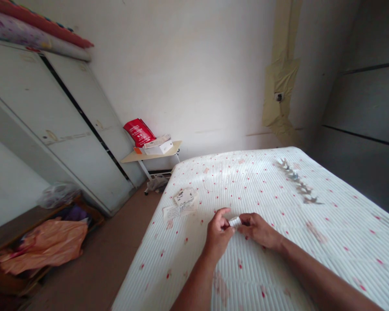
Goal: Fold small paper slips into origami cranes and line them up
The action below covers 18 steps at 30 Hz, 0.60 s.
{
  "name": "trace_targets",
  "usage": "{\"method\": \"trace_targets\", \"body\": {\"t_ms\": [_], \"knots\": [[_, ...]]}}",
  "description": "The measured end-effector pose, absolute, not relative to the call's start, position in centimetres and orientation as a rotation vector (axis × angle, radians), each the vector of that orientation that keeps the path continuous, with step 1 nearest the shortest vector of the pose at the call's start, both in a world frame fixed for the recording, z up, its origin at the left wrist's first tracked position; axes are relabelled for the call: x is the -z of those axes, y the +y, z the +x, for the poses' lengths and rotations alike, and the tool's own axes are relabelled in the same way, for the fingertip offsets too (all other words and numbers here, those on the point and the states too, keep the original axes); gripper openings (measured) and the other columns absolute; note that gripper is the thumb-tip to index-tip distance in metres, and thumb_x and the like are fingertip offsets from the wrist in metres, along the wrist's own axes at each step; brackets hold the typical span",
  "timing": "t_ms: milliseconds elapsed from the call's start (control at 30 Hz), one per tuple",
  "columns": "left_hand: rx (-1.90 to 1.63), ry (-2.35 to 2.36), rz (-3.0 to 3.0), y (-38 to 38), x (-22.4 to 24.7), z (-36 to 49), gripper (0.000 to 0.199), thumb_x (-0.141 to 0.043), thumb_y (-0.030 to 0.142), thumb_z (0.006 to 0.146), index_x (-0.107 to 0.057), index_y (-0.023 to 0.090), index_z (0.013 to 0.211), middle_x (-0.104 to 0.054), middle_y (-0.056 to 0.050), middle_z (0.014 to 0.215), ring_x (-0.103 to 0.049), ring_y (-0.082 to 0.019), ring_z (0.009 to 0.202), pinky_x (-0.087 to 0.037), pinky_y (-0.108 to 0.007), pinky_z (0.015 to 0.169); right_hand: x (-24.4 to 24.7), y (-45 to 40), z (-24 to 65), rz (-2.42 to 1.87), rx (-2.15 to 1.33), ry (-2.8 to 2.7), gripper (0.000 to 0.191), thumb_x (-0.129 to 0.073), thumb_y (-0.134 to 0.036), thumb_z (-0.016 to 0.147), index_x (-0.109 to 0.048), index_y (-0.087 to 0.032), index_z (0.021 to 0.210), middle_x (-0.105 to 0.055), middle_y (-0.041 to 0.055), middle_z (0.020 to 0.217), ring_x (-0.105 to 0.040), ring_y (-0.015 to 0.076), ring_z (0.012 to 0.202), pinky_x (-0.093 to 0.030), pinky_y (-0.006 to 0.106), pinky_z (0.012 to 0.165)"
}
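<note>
A small folded piece of white paper [235, 222] is pinched between my two hands, just above the mattress. My left hand [218, 229] grips its left end with thumb and fingers, the index finger raised and curved. On the other end, the fingertips of my right hand [257, 228] are closed. Several flat printed paper pieces [184, 198] lie on the mattress, ahead and to the left of my hands. Toward the far right, a row of small folded paper shapes [298, 183] stretches across the bedding; their exact form is too small to make out.
The striped mattress [246, 172] with red spots spans the middle. Behind its left corner, a small table [132, 157] bears a white box [158, 147] and a red bag [138, 131]. Metal cabinets [81, 116] stand left. An orange cloth [48, 246] lies in a low wooden frame.
</note>
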<state>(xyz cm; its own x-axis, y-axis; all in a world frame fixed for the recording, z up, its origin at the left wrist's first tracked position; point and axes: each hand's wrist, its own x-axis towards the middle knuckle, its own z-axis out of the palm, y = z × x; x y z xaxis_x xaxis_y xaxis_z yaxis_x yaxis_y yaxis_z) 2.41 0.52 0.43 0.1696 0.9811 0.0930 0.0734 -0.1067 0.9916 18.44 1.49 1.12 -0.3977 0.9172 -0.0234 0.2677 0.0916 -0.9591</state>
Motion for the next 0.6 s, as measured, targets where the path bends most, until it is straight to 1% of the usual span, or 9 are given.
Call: {"method": "trace_targets", "body": {"t_ms": [233,367,433,467,533,567,600], "knots": [[-1.076,1.051,1.413,0.6,-0.2,2.5,0.054,-0.057,0.01,0.065,-0.047,0.017,0.117,-0.043,0.007,0.059,-0.039,-0.006,0.052,-0.028,-0.016,0.049,-1.8,1.5,19.6,-1.22,-1.35,-1.809,0.009,-0.048,-0.015,0.063,-0.045,-0.018,0.055,-0.04,-0.0062,0.045,-0.03,0.0068,0.042,-0.019,0.021,0.041],[-1.072,1.053,1.398,0.8,0.0,2.1,0.054,-0.057,0.011,0.064,-0.047,0.017,0.117,-0.043,0.008,0.058,-0.038,-0.005,0.051,-0.028,-0.016,0.049,-1.9,1.9,20.3,-1.21,-1.364,-1.755,0.006,-0.049,-0.016,0.063,-0.048,-0.018,0.057,-0.042,-0.0059,0.046,-0.034,0.0074,0.044,-0.022,0.021,0.042],[-1.068,1.065,1.394,0.8,0.0,2.0,0.055,-0.057,0.011,0.064,-0.047,0.016,0.117,-0.043,0.008,0.057,-0.038,-0.005,0.05,-0.028,-0.016,0.049,-2.0,1.9,20.5,-1.201,-1.373,-1.672,0.003,-0.052,-0.02,0.064,-0.052,-0.017,0.063,-0.045,-0.0055,0.05,-0.036,0.0078,0.045,-0.025,0.021,0.044],[-1.067,1.071,1.398,0.8,0.1,2.0,0.055,-0.057,0.01,0.064,-0.047,0.017,0.118,-0.043,0.008,0.057,-0.038,-0.005,0.05,-0.029,-0.016,0.05,-2.1,1.9,20.5,-1.18,-1.38,-1.631,0.006,-0.054,-0.023,0.065,-0.054,-0.017,0.068,-0.047,-0.005,0.053,-0.038,0.0082,0.047,-0.026,0.021,0.045],[-1.059,1.078,1.426,0.7,0.1,2.1,0.055,-0.056,0.009,0.064,-0.047,0.017,0.118,-0.044,0.008,0.058,-0.039,-0.006,0.051,-0.03,-0.016,0.051,-2.3,1.8,20.3,-1.109,-1.394,-1.582,0.02,-0.059,-0.03,0.066,-0.056,-0.018,0.081,-0.052,-0.0033,0.063,-0.043,0.0094,0.053,-0.031,0.021,0.049],[-1.057,1.084,1.444,0.7,0.2,2.2,0.055,-0.055,0.008,0.064,-0.047,0.018,0.117,-0.044,0.008,0.058,-0.04,-0.006,0.052,-0.03,-0.016,0.051,-2.3,1.7,20.1,-1.077,-1.399,-1.584,0.024,-0.061,-0.033,0.065,-0.056,-0.018,0.084,-0.053,-0.0024,0.067,-0.044,0.0102,0.056,-0.033,0.022,0.052],[-1.053,1.092,1.461,0.6,0.3,2.3,0.054,-0.055,0.008,0.064,-0.048,0.018,0.116,-0.044,0.008,0.057,-0.04,-0.006,0.052,-0.031,-0.016,0.052,-2.2,1.6,19.8,-1.059,-1.394,-1.598,0.026,-0.062,-0.035,0.065,-0.056,-0.018,0.083,-0.053,-0.0018,0.069,-0.045,0.0107,0.059,-0.034,0.022,0.054]]}}
